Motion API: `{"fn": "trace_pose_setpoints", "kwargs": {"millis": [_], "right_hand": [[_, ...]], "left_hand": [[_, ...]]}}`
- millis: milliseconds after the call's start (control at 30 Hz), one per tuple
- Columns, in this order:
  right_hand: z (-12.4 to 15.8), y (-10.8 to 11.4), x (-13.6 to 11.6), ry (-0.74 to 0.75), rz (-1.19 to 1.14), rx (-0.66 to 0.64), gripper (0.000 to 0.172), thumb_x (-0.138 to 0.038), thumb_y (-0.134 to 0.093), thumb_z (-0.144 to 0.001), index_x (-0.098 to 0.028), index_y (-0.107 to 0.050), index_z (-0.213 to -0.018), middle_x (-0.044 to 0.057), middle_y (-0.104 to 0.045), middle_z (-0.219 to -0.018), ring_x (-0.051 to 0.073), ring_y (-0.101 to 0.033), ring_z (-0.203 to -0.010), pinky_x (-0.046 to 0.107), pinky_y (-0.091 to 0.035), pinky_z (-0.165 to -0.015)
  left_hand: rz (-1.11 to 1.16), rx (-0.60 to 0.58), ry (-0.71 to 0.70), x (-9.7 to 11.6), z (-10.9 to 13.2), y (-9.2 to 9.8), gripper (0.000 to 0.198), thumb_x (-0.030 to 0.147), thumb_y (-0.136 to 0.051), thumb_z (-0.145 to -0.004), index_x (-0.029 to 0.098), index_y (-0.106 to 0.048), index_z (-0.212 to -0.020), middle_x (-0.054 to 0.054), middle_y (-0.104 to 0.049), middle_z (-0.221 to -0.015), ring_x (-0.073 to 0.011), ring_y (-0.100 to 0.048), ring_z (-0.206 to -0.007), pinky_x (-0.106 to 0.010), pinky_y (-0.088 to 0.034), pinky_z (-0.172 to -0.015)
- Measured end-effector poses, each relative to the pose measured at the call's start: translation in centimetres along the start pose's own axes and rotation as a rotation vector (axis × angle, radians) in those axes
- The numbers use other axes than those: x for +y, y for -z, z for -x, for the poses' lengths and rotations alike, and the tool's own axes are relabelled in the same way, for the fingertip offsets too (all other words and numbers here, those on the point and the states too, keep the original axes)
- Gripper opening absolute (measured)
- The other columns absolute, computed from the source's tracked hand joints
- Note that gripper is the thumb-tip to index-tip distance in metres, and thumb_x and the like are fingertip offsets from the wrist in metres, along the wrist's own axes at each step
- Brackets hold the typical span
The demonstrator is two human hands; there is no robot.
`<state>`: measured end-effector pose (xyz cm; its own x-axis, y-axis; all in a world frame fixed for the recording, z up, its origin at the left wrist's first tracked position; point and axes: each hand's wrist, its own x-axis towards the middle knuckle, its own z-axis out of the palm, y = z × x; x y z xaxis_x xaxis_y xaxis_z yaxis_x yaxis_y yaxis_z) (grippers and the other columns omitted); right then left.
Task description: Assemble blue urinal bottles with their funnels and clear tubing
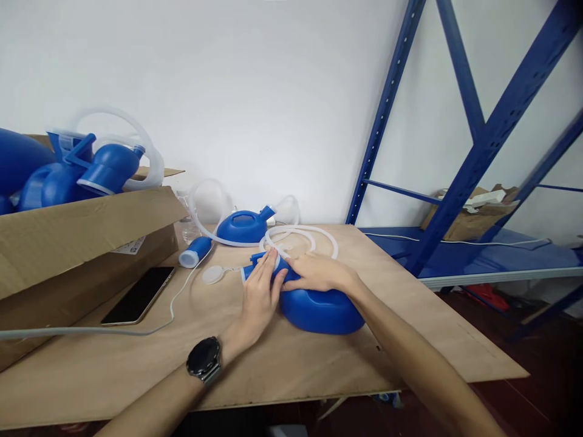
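A blue plastic bottle [321, 309] lies on its side on the wooden table [282, 364], with a white tube [303, 232] looped behind it. My left hand [260, 298], with a black watch on its wrist, rests on the bottle's neck, fingers stretched flat and together. My right hand [319, 273] lies on top of the bottle near the neck, fingers curled over it. A small white cap [212, 275] sits just left of the neck.
A second blue bottle [242, 226] with a clear hose lies behind. An open cardboard box [82, 243] holding several blue bottles stands at the left, with a black phone [139, 295] and white cable beside it. Blue metal shelving [455, 182] rises at the right.
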<state>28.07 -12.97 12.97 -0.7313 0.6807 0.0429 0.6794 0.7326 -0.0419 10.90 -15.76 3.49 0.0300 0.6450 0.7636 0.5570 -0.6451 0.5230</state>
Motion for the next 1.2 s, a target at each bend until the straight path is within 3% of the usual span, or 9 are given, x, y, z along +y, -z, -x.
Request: {"fn": "trace_pose_setpoints", "kwargs": {"millis": [167, 300, 433, 567, 700, 800, 1000, 1200], "right_hand": [[-0.1, 0.1, -0.1, 0.02, -0.035, 0.056, 0.064, -0.056, -0.06, -0.095, -0.011, -0.055, -0.14, 0.019, -0.071, -0.123, 0.033, -0.071, -0.102, 0.04, -0.053, -0.087], [-0.1, 0.4, -0.3, 0.02, -0.043, 0.041, 0.059, -0.057, -0.059, -0.095, -0.01, -0.061, -0.13, 0.018, -0.074, -0.112, 0.032, -0.072, -0.096, 0.04, -0.054, -0.084], [0.2, 0.3, -0.4, 0.007, -0.062, 0.061, 0.055, -0.057, -0.059, -0.095, -0.013, -0.063, -0.129, 0.016, -0.074, -0.112, 0.032, -0.071, -0.097, 0.04, -0.053, -0.087], [0.8, 0.0, -0.1, -0.054, -0.049, 0.052, 0.06, -0.06, -0.061, -0.092, -0.014, -0.063, -0.131, 0.017, -0.074, -0.116, 0.035, -0.071, -0.102, 0.042, -0.052, -0.09], [1.1, -0.2, 0.1, -0.078, -0.04, 0.039, 0.06, -0.062, -0.058, -0.094, -0.015, -0.065, -0.13, 0.018, -0.075, -0.116, 0.036, -0.071, -0.101, 0.042, -0.052, -0.09], [1.1, -0.2, 0.1, -0.07, -0.039, 0.032, 0.061, -0.062, -0.058, -0.094, -0.014, -0.064, -0.131, 0.018, -0.074, -0.117, 0.035, -0.072, -0.101, 0.041, -0.052, -0.09], [1.0, -0.3, 0.3, -0.045, -0.013, 0.008, 0.068, -0.065, -0.054, -0.095, -0.013, -0.059, -0.139, 0.02, -0.07, -0.129, 0.036, -0.071, -0.105, 0.041, -0.052, -0.091], [0.7, -0.6, 0.6, -0.035, -0.016, 0.014, 0.082, -0.071, -0.052, -0.093, -0.009, -0.05, -0.148, 0.024, -0.065, -0.135, 0.04, -0.066, -0.118, 0.047, -0.05, -0.098]], "left_hand": [[0.086, -0.053, 0.016, 0.0, -0.7, 0.8, 0.043, 0.036, -0.056, -0.098, 0.024, -0.063, -0.138, -0.009, -0.065, -0.142, -0.0282, -0.058, -0.135, -0.045, -0.043, -0.118], [0.144, -0.077, 0.112, 0.1, -1.4, 1.8, 0.039, 0.038, -0.067, -0.091, 0.027, -0.071, -0.128, -0.007, -0.071, -0.132, -0.0305, -0.066, -0.125, -0.045, -0.048, -0.112], [0.228, -0.111, 0.302, 0.3, -2.0, 2.5, 0.047, 0.044, -0.076, -0.081, 0.026, -0.073, -0.125, -0.007, -0.076, -0.123, -0.0301, -0.072, -0.111, -0.044, -0.053, -0.104], [0.639, -0.136, 0.497, 0.1, -3.1, 2.8, 0.055, 0.064, -0.056, -0.09, 0.018, -0.075, -0.115, -0.011, -0.074, -0.127, -0.0305, -0.065, -0.124, -0.041, -0.052, -0.102], [0.908, -0.23, 0.863, 0.1, -4.9, 1.5, 0.062, 0.07, -0.048, -0.089, 0.016, -0.076, -0.102, -0.012, -0.078, -0.111, -0.0304, -0.07, -0.11, -0.039, -0.056, -0.088], [0.981, -0.283, 1.006, 0.4, -5.7, 0.0, 0.057, 0.067, -0.052, -0.089, 0.016, -0.076, -0.092, -0.011, -0.079, -0.095, -0.027, -0.073, -0.095, -0.038, -0.057, -0.085], [1.058, -0.217, 0.947, 0.9, -5.2, -0.9, 0.046, 0.062, -0.062, -0.084, 0.018, -0.073, -0.083, -0.011, -0.079, -0.097, -0.0262, -0.073, -0.094, -0.037, -0.057, -0.086], [0.737, -0.392, 0.737, 0.3, -6.1, 0.3, 0.041, 0.052, -0.05, -0.092, 0.021, -0.074, -0.082, -0.006, -0.077, -0.082, -0.0237, -0.07, -0.081, -0.037, -0.056, -0.082]]}}
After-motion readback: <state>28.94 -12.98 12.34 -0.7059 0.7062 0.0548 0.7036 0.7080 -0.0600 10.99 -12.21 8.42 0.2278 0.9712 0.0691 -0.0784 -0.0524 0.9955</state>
